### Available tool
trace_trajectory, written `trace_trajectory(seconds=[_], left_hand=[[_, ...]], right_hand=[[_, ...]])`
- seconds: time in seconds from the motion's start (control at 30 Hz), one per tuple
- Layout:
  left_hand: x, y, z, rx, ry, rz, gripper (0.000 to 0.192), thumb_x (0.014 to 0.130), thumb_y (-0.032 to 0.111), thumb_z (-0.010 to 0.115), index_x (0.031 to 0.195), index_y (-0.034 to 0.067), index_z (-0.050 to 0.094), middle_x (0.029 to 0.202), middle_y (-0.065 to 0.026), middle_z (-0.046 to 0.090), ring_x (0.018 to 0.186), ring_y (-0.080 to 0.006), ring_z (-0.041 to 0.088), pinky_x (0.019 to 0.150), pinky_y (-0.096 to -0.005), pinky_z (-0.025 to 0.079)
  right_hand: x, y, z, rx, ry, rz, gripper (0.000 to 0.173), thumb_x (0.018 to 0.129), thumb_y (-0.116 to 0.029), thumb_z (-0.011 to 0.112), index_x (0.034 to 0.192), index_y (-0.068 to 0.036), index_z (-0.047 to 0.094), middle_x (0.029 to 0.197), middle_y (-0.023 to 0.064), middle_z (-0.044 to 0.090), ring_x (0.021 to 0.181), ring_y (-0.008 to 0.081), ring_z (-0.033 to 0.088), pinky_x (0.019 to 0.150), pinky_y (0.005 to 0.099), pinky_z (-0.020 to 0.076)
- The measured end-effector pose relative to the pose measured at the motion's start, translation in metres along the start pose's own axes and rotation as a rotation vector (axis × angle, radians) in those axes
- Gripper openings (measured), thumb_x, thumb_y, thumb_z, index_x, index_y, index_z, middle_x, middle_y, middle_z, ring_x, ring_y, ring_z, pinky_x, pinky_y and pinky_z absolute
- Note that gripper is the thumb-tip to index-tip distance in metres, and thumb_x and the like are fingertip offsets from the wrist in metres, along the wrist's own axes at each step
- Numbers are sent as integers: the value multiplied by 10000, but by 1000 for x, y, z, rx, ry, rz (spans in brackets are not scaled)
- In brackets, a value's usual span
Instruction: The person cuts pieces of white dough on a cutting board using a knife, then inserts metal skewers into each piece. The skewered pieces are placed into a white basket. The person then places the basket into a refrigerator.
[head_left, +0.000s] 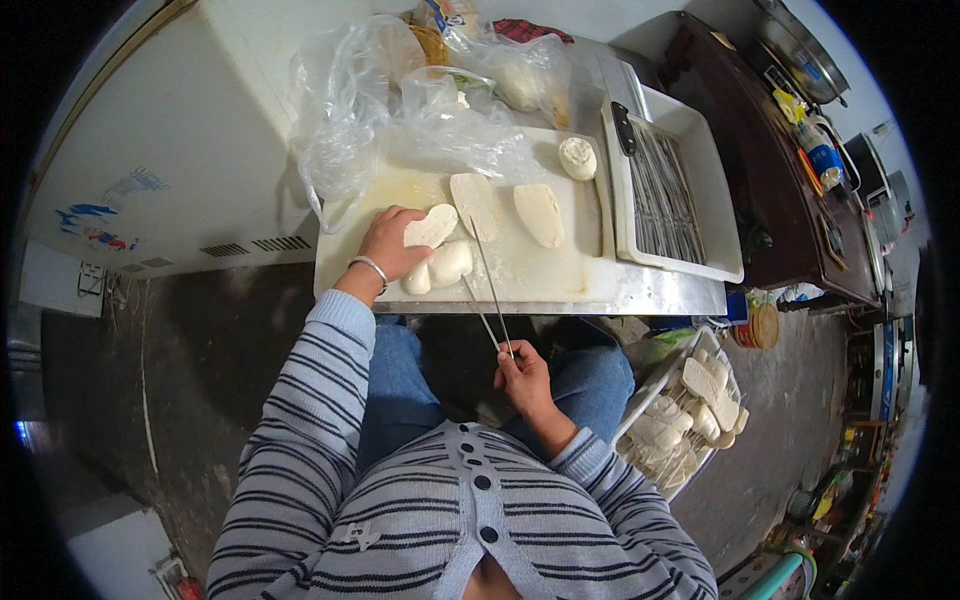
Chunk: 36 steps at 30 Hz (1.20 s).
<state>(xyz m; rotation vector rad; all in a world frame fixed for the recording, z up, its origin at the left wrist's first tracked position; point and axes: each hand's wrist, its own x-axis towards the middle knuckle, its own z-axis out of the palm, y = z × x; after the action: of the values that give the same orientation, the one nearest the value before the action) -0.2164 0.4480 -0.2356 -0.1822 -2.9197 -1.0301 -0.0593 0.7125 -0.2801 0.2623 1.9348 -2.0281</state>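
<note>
My left hand (394, 238), with a bangle at its wrist, grips an oval slice of pale, dough-like food (435, 226) at the left of a white cutting board (540, 281). Just below it lies a smooth, lobed pale piece (450, 262). Two thin metal skewers (489, 283) are pinched near their lower ends in my right hand (523, 373), in front of the board's near edge. One skewer's tip appears over a second flat slice (474, 206); the other ends beside the lobed piece, and contact is unclear. A third slice (538, 216) and a rolled lump (577, 158) lie farther right.
A white tub (716, 210) on the right holds many metal skewers (664, 199), with a black-handled knife (622, 129) on its left rim. Clear plastic bags (465, 142) cover the board's back. Low at right stands a basket (630, 420) of skewered pale pieces (660, 431).
</note>
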Motion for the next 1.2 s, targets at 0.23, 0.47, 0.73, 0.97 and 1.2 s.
trace_trajectory(seconds=[0.23,0.47,0.73,0.97,1.2], left_hand=[[2,0,0,39,-20,5,468,710,166,762,1146,105,604,1169,-96,556,1145,-308,503,1009,-381,407],[0,1,2,37,-2,4,449,710,159,753,1131,106,605,1156,-94,560,1138,-309,504,1003,-382,408],[0,0,4,24,14,23,442,711,154,745,1124,96,599,1144,-101,566,1122,-313,507,999,-381,405],[0,-2,7,43,22,30,445,703,154,747,1121,98,604,1140,-101,567,1118,-314,509,994,-383,407],[1,-6,9,28,42,46,440,683,185,756,1095,118,617,1134,-88,577,1100,-315,518,979,-393,417]], right_hand=[[14,3,-3,-74,9,-11,76,969,-120,552,1009,-55,550,605,6,560,492,68,506,460,213,372],[16,-6,-2,-83,14,3,73,966,-114,555,1001,-50,554,604,2,557,494,66,511,464,211,372],[23,-11,3,-102,19,-25,76,964,-98,553,988,-26,547,606,3,548,493,67,508,471,214,387],[39,-15,13,-70,27,-33,91,951,-104,568,972,-15,571,580,19,563,483,77,521,468,236,409],[72,-27,28,-216,25,-71,132,959,-134,563,964,-3,574,602,46,596,506,91,553,487,250,436]])
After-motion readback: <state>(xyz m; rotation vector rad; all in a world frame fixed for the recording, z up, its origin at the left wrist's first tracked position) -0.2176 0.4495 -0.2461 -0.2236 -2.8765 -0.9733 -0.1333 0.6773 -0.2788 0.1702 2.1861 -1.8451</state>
